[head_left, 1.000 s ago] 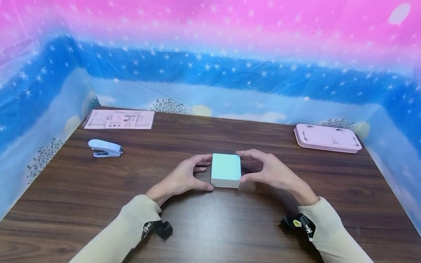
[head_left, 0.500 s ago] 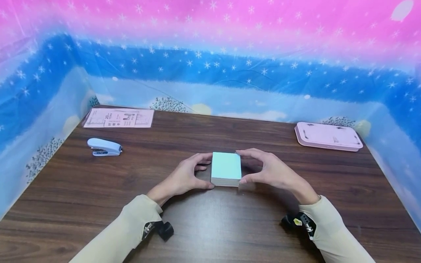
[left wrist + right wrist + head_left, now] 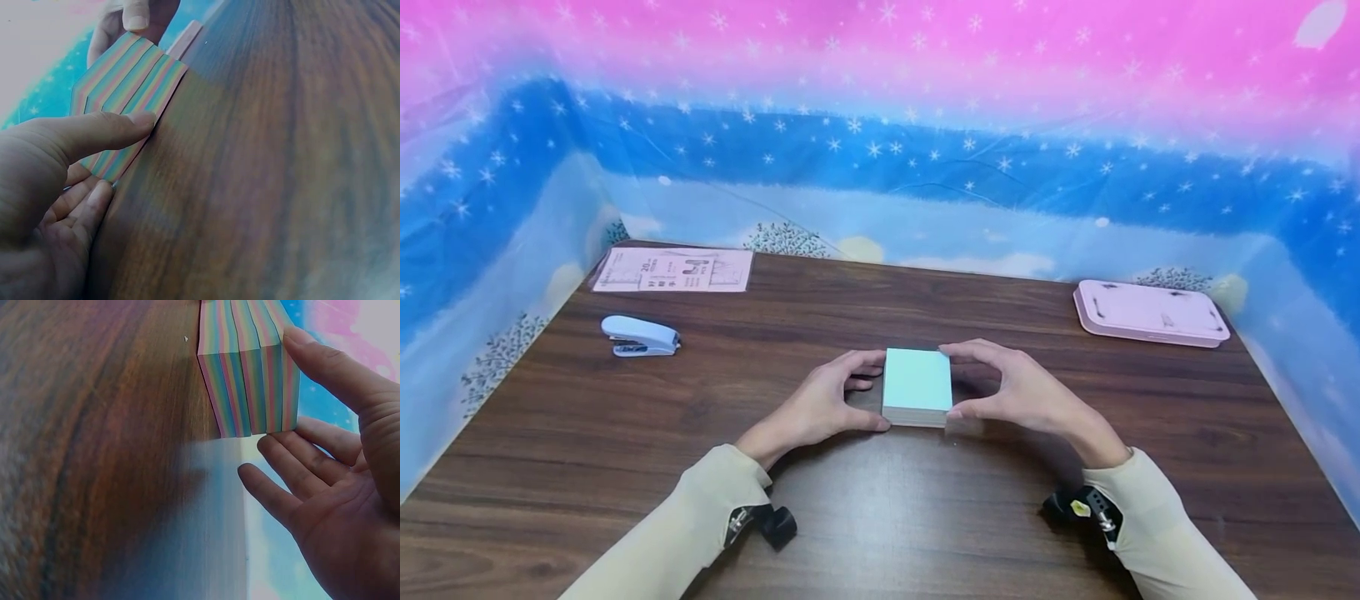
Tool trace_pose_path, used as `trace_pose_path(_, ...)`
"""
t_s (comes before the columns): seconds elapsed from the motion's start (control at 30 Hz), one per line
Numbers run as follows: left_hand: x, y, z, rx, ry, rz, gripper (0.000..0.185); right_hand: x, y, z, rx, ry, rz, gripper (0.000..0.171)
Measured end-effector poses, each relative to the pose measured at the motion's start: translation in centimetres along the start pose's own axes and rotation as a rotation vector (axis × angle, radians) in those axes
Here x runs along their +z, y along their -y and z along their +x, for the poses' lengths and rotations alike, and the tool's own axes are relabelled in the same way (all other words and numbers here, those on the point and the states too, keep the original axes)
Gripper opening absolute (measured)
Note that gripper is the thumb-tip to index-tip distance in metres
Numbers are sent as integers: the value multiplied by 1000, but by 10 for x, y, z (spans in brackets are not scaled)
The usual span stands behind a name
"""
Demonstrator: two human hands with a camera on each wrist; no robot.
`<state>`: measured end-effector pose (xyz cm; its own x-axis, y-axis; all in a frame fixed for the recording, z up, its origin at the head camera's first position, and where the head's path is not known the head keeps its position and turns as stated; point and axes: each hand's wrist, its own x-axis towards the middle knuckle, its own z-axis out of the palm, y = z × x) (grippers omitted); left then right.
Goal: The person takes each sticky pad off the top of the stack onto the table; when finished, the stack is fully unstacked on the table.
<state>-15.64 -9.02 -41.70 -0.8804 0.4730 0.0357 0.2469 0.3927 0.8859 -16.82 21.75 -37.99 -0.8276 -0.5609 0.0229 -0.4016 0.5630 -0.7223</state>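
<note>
A thick block of note paper (image 3: 917, 386) with a pale cyan top and rainbow-striped sides lies flat on the dark wooden table (image 3: 880, 517), near its middle. My left hand (image 3: 868, 392) grips its left side, thumb at the near corner and index finger at the far corner. On the opposite side my right hand (image 3: 961, 379) pinches it the same way. The left wrist view shows the block (image 3: 128, 81) with my left thumb (image 3: 94, 134) pressed to its lower edge. The right wrist view shows the block (image 3: 247, 369) with my right thumb (image 3: 331, 369) on its edge and the other fingers loosely spread behind.
A light blue stapler (image 3: 640, 336) lies at the left. A printed pink sheet (image 3: 673, 270) sits in the far left corner. A flat pink case (image 3: 1150, 312) rests at the far right. A starry blue and pink backdrop (image 3: 880, 167) walls in three sides of the table.
</note>
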Motion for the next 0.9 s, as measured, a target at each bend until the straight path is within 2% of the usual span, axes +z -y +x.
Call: trace_pose_path(0.9, 1, 3, 1, 4, 4, -17, 90, -4, 2, 1, -11, -32, -35, 80)
